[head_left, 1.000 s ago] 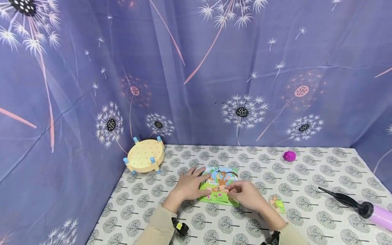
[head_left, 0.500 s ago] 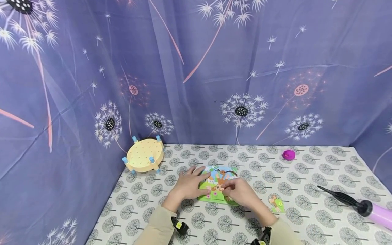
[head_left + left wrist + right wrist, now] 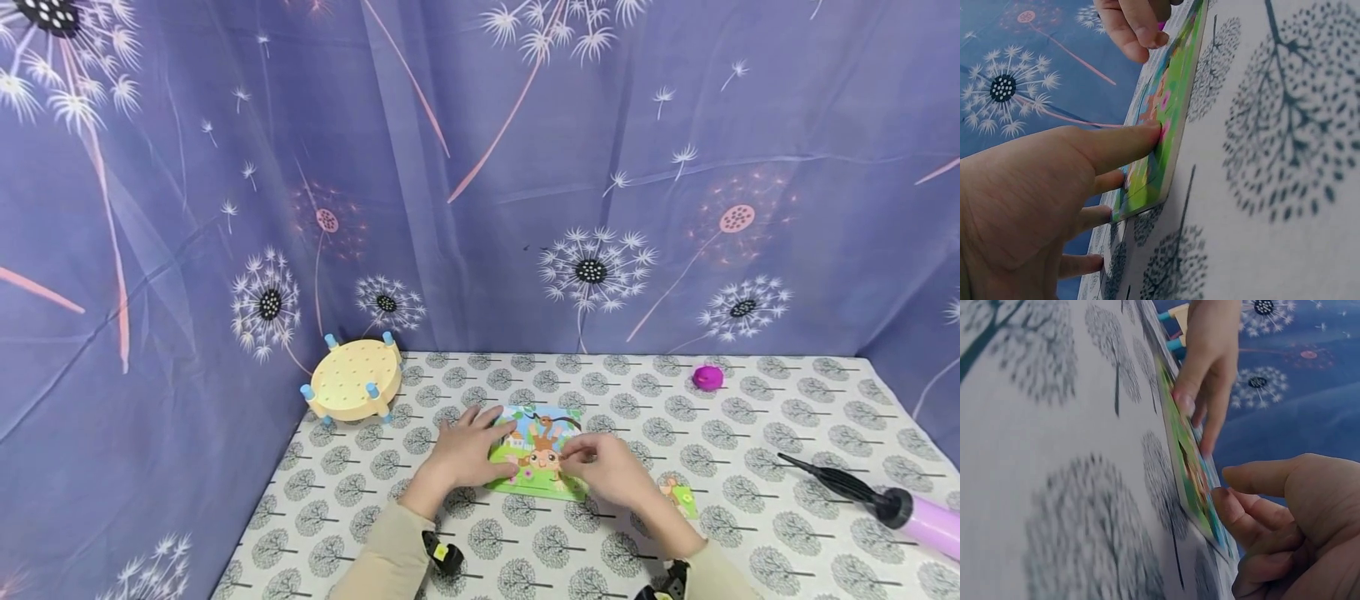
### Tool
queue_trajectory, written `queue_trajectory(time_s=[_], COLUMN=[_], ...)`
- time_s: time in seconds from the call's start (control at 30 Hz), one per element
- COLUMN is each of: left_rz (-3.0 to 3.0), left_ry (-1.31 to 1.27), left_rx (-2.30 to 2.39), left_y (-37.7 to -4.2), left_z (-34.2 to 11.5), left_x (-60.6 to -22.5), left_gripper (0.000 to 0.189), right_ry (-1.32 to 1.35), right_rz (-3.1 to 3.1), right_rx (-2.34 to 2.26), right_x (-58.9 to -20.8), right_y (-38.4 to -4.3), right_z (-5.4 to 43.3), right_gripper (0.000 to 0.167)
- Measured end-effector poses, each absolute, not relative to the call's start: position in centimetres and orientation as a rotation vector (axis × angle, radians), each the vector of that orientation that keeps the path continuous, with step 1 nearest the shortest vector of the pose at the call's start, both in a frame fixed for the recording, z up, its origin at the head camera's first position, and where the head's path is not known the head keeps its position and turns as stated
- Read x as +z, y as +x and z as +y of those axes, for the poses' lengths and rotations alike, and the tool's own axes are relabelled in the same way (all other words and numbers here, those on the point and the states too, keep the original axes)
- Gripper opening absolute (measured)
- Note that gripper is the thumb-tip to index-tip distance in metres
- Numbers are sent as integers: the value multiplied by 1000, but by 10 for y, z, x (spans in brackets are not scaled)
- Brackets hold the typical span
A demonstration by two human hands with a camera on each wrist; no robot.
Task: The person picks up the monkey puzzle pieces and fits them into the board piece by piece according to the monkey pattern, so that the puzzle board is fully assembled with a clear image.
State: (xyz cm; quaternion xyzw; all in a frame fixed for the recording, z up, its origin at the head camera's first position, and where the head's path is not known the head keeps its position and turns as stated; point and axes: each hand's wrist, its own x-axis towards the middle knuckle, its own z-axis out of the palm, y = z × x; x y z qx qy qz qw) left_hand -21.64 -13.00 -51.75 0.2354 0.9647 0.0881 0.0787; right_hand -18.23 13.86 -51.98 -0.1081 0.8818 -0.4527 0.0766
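A jigsaw puzzle (image 3: 542, 482) with a cartoon monkey on green grass lies flat on the table. My left hand (image 3: 463, 452) spreads over its left side, with the thumb (image 3: 1138, 139) resting on the picture and the other fingers along the far left edge. At the puzzle's right edge is my right hand (image 3: 609, 471), its fingers bent. In the right wrist view a small gap shows between thumb and index finger, with nothing seen in it; the index fingertip (image 3: 1222, 497) is right at the puzzle. One loose puzzle piece (image 3: 684, 501) lies to the right, partly behind the right forearm.
An upturned pale yellow round stool (image 3: 356, 379) with blue-tipped legs stands at the back left. A small magenta object (image 3: 708, 378) sits at the back right. A lilac hand pump (image 3: 930, 521) with a black nozzle lies at the right. A blue dandelion curtain (image 3: 480, 250) surrounds the table.
My right hand moved left over the puzzle, then back to its right edge, uncovering the monkey's face. The tilted piece at the lower edge now lies level. My left hand stays put.
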Motion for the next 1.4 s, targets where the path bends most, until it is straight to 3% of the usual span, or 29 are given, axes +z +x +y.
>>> queue_trajectory(time_s=[0.37, 0.77, 1.13, 1.4], left_rz=[2934, 2918, 2930, 2929], left_ry=[670, 804, 800, 796], left_rx=[214, 150, 164, 135], left_y=[-213, -208, -206, -206], left_z=[-116, -105, -95, -91], left_x=[-519, -522, -522, -522], left_gripper=[80, 63, 73, 77], right_ry=[-284, -330, -384, -267], right_rz=[2699, 2776, 2809, 2792], right_rx=[-1340, -1119, -970, -877], right_x=[-520, -522, -521, -513], right_y=[-172, -154, -146, -147], right_z=[199, 262, 280, 280], right_gripper=[26, 45, 66, 68])
